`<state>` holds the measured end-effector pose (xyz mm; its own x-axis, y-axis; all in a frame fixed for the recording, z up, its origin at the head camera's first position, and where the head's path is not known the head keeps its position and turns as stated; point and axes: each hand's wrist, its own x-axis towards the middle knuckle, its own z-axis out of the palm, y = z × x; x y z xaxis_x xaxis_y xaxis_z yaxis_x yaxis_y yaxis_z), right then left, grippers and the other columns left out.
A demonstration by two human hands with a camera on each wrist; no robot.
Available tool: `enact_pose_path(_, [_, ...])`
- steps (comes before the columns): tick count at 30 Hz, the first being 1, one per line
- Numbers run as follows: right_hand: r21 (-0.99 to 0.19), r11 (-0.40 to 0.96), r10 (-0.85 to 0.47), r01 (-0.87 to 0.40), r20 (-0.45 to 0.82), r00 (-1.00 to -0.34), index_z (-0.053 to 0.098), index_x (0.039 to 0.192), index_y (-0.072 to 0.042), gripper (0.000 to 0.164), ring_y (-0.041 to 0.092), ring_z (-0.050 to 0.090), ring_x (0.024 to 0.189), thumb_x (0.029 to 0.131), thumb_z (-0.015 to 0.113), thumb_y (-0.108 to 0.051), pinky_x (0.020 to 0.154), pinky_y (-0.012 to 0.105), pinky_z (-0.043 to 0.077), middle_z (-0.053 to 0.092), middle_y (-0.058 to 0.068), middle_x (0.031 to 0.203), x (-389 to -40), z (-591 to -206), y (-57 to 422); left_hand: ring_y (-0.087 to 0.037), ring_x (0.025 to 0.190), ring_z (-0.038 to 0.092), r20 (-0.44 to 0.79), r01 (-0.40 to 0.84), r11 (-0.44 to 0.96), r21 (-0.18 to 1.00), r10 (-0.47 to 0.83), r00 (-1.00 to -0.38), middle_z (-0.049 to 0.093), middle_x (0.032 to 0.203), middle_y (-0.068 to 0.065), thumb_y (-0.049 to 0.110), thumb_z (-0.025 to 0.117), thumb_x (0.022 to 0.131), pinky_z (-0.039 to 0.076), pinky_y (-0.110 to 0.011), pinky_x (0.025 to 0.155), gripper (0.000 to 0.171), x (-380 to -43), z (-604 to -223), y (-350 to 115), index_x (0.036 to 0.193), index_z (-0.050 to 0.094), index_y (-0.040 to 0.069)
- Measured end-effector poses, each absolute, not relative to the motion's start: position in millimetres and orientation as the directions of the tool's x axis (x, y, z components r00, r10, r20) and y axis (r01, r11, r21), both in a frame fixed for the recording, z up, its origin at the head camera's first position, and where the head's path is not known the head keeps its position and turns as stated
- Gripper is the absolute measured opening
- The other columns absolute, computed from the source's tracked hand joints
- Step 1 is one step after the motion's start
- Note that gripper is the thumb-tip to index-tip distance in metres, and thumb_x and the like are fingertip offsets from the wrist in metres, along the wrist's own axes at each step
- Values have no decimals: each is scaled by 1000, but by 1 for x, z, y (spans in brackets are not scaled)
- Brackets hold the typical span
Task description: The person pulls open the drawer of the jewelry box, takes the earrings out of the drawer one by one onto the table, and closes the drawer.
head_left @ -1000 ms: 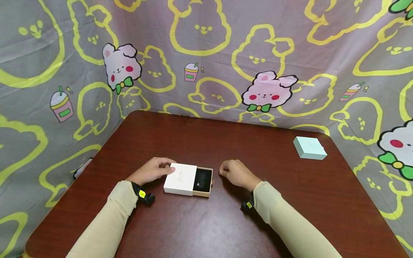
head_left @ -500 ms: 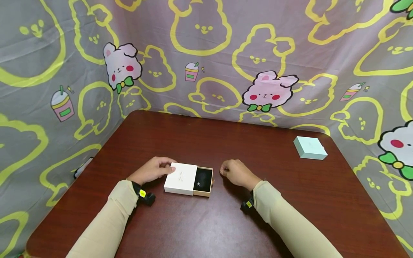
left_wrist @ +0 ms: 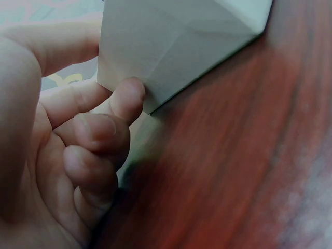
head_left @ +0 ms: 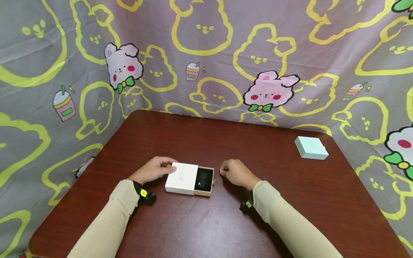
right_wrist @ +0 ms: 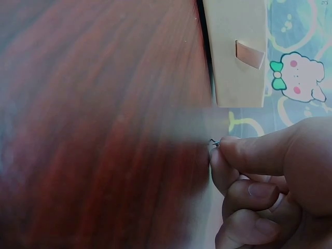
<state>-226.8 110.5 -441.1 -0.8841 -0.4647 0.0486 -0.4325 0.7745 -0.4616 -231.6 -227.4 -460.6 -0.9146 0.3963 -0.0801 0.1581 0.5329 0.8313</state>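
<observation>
A white jewellery box (head_left: 181, 179) lies on the table with its tan drawer (head_left: 203, 194) partly slid out to the right. On the black lining (head_left: 205, 175) inside sits a small silvery star (head_left: 199, 183). My left hand (head_left: 155, 170) grips the box at its far left corner, thumb on top and fingers at the side. Just right of the drawer, my right hand (head_left: 235, 172) pinches a small metal earring (right_wrist: 215, 143) between thumb and forefinger, close over the table. Most of the earring is hidden by the fingertips. A brownish ribbon tab (right_wrist: 250, 55) sticks out of the drawer's front.
A pale mint box (head_left: 311, 147) stands near the back right corner of the dark red wooden table (head_left: 200, 139). Behind the table and along its sides hangs a grey cloth (head_left: 213, 64) with cartoon prints. Each wrist wears a black camera band.
</observation>
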Motion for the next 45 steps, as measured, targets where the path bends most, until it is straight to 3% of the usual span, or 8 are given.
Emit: enact_pose_path(45, [-457, 782, -436, -423, 83, -896, 65, 77, -15, 17, 11, 52, 69, 92, 65, -6, 68, 32, 45, 58, -8, 73, -220, -429, 118, -19, 63, 51, -62, 172, 543, 822, 386, -921, 54, 75, -3, 34, 70, 91, 43, -32, 57, 37, -231, -463, -228, 118, 68, 10])
